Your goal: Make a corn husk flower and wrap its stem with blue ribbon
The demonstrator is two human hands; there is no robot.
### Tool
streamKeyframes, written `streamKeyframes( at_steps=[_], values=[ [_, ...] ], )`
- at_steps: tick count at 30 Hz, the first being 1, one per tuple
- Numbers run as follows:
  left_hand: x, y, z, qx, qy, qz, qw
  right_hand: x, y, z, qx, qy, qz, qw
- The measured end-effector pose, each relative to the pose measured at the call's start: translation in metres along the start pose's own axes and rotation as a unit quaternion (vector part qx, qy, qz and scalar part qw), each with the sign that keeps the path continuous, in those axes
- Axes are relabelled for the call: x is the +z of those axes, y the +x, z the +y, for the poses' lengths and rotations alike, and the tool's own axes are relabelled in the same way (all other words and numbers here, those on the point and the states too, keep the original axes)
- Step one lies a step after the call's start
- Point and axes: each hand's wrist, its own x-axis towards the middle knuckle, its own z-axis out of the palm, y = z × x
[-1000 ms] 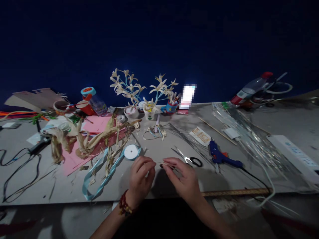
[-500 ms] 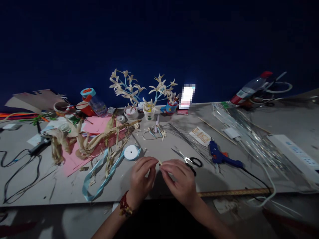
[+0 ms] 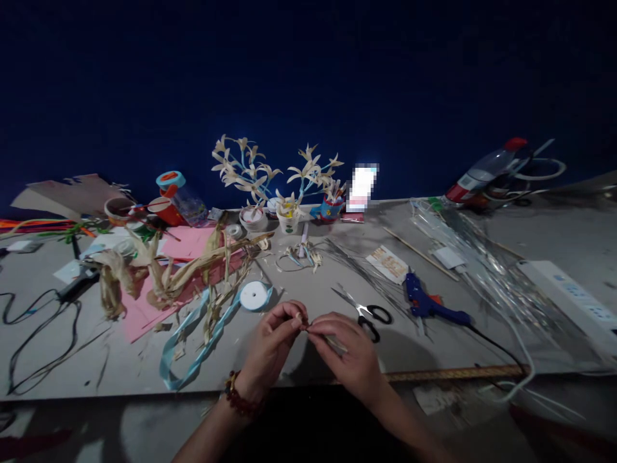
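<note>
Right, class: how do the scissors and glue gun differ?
The scissors are black and silvery; the glue gun is mostly blue. The scissors are slim and slightly open; the glue gun is bulkier. The scissors lie nearer the right hand than the glue gun. Both lie on the table.

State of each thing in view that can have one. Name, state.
Left hand, pinching a small piece, identity unclear
Right hand, fingertips pinched at the same piece
Scissors, lying flat, blades slightly open
Ribbon spool, partly unwound
Glue gun, lying on its side; hot or cold unclear
Bottle, red cap on
Bright screen, lit, image pixelated
Husks, loosely heaped
Power strip, on or off unclear
</note>
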Motion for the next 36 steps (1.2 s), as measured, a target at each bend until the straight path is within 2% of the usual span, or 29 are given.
streamKeyframes(
  at_steps=[3, 8, 15, 18, 22, 24, 27, 29, 33, 34, 36],
  values=[
    [-0.001, -0.001, 0.000, 0.003, -0.009, -0.001, 1.000, -0.001, -0.001, 0.000, 0.053, 0.046, 0.039, 0.997],
    [-0.001, -0.003, -0.002, 0.004, -0.001, -0.005, 1.000, -0.001, 0.002, -0.002, 0.084, 0.122, 0.085, 0.985],
    [0.000, -0.005, -0.002, -0.007, -0.012, -0.048, 0.999, 0.002, 0.000, 0.004, 0.147, 0.238, 0.098, 0.955],
    [0.000, -0.006, -0.002, -0.027, -0.029, -0.064, 0.997, 0.005, -0.003, 0.006, 0.191, 0.317, 0.101, 0.923],
    [0.003, -0.005, -0.002, -0.034, -0.035, -0.070, 0.996, 0.010, -0.001, 0.004, 0.283, 0.416, 0.115, 0.857],
    [0.004, -0.004, -0.002, -0.030, -0.031, -0.073, 0.996, 0.011, 0.003, 0.002, 0.296, 0.427, 0.140, 0.843],
    [0.004, -0.004, -0.003, -0.024, -0.020, -0.072, 0.997, 0.011, 0.009, 0.000, 0.273, 0.432, 0.165, 0.844],
    [0.004, -0.004, -0.003, -0.024, -0.011, -0.066, 0.997, 0.011, 0.010, -0.001, 0.265, 0.451, 0.153, 0.838],
    [0.003, -0.004, -0.005, -0.024, 0.005, -0.055, 0.998, 0.010, 0.008, 0.000, 0.295, 0.464, 0.121, 0.827],
    [0.003, -0.004, -0.005, -0.019, 0.008, -0.056, 0.998, 0.010, 0.007, 0.001, 0.299, 0.443, 0.117, 0.837],
    [0.003, -0.004, -0.005, -0.009, 0.013, -0.057, 0.998, 0.008, 0.005, 0.002, 0.285, 0.362, 0.101, 0.882]
  ],
)
